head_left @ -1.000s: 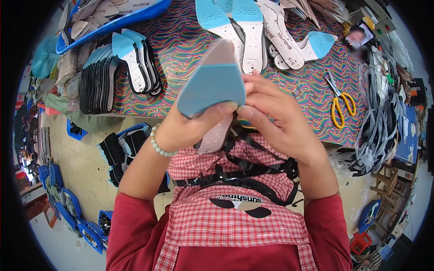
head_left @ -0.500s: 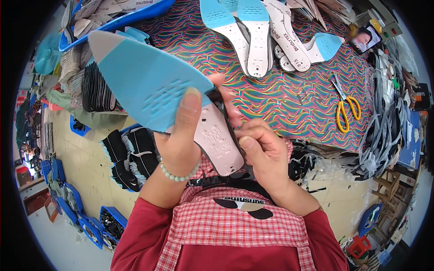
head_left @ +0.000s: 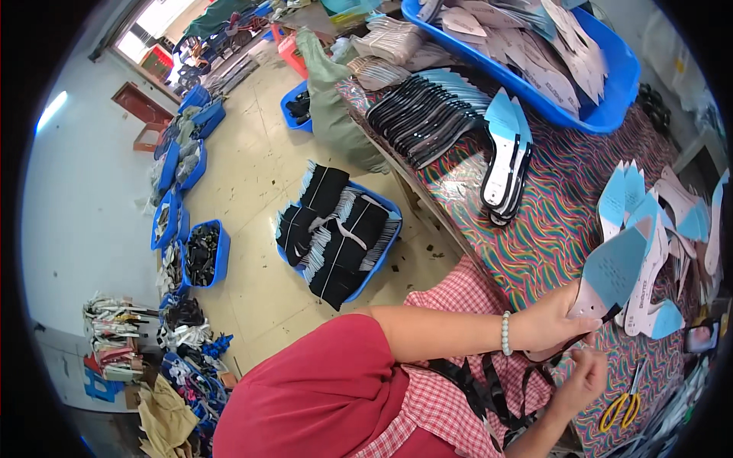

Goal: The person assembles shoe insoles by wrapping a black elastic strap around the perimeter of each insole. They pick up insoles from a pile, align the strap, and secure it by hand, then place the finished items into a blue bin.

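One blue-fronted insole point(head_left: 613, 267), right of frame centre, is gripped by the left hand point(head_left: 553, 314); the right hand point(head_left: 586, 374) curls beside it, pinch undeterminable. Its black edging point(head_left: 612, 312) appears partial; black-edged insoles point(head_left: 427, 114) stand ranked, seemingly completed, on the table point(head_left: 553, 256), upper centre.

Reckoned from the left hand point(head_left: 553, 319), which grips a blue-fronted insole point(head_left: 611, 267), the right hand point(head_left: 584, 378) curls at five o'clock with yellow-handled scissors point(head_left: 629, 394) beyond on the patterned desk point(head_left: 565, 198), a blue tub point(head_left: 386, 259) of black bundles point(head_left: 336, 263) stands at ten, lined-up insoles point(head_left: 420, 118) at eleven, a blue tray point(head_left: 611, 113) at twelve.
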The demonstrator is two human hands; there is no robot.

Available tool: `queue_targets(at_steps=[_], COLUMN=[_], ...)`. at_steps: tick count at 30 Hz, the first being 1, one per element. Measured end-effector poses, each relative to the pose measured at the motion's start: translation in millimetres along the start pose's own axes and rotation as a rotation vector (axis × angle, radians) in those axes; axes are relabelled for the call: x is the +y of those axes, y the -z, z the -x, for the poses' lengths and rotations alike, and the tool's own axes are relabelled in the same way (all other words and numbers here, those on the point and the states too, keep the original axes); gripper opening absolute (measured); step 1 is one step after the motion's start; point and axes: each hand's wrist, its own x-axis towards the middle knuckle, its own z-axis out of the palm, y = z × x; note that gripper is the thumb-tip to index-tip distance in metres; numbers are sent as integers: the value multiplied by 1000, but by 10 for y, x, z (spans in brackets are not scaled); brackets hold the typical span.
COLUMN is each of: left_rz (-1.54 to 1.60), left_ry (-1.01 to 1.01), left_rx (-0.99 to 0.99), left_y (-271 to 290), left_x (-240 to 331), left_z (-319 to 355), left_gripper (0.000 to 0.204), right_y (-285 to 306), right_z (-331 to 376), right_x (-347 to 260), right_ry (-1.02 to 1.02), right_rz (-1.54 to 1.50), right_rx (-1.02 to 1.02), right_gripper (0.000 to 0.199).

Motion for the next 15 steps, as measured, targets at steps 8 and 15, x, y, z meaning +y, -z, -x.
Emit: queue_targets(at_steps=[8,15], left_rz=[1,50], left_ry=[433,315], left_rx=[-473,37], left_y=[39,65], left_x=[117,238], left_z=[93,-56], left_gripper=[28,31], right_y=[154,-110], right_z=[-214,-105], right_x=[-202,-61], right_ry=[55,-471], right_rz=[-151,-670], right_rx=[35,-171], right_gripper=[29,49])
